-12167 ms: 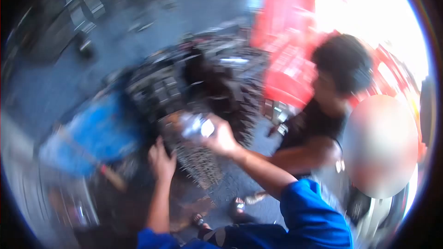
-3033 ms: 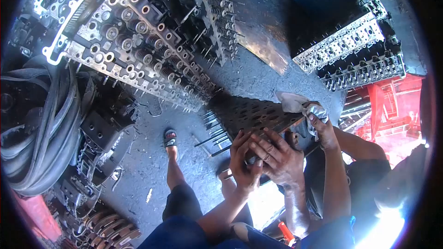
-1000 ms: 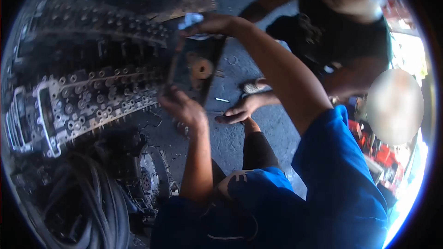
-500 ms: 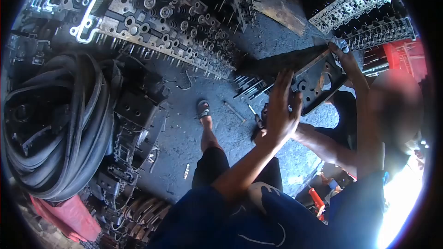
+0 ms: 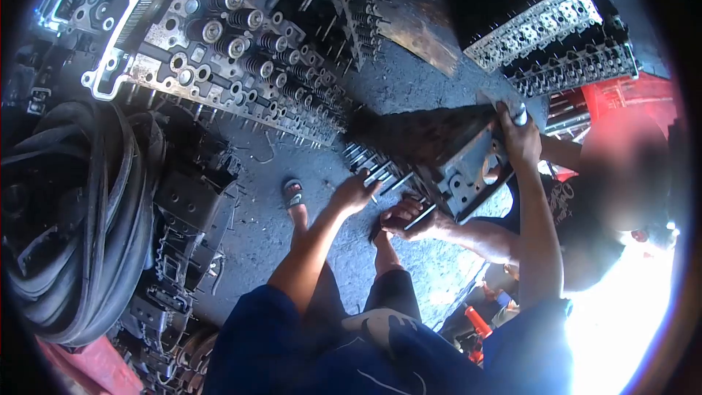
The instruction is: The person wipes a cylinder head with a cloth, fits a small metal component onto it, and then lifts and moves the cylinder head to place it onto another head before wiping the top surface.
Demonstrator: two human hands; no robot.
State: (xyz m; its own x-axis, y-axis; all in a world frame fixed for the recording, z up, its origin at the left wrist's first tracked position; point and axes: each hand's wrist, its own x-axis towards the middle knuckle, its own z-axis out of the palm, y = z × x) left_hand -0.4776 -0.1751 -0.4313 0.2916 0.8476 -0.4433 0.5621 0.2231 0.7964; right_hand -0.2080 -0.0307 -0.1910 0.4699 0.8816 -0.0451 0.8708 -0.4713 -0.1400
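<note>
A heavy, dirty cylinder head [image 5: 462,184] stands tilted in front of me, its end face with holes turned my way. Long metal studs [image 5: 395,184] stick out from its lower left side. My left hand [image 5: 354,194] is closed at the tip of one of these studs; the fingers are partly hidden. At the top corner of the cylinder head, my right hand [image 5: 521,139] grips the edge, with a small pale piece, perhaps a rag [image 5: 520,115], by the fingers. A co-worker's hand [image 5: 411,219] is closed round another stud below.
Large cylinder heads with valve springs [image 5: 241,51] lie at upper left, and more cylinder heads [image 5: 541,29] at upper right. A coil of black rubber hose [image 5: 110,227] sits on the left. The co-worker [image 5: 585,205] crouches at right. A red tool [image 5: 478,322] lies below.
My left hand has gone from open beside the cylinder head's end face down left to the studs. My right hand stays at the top corner. The co-worker's hand now grips a stud.
</note>
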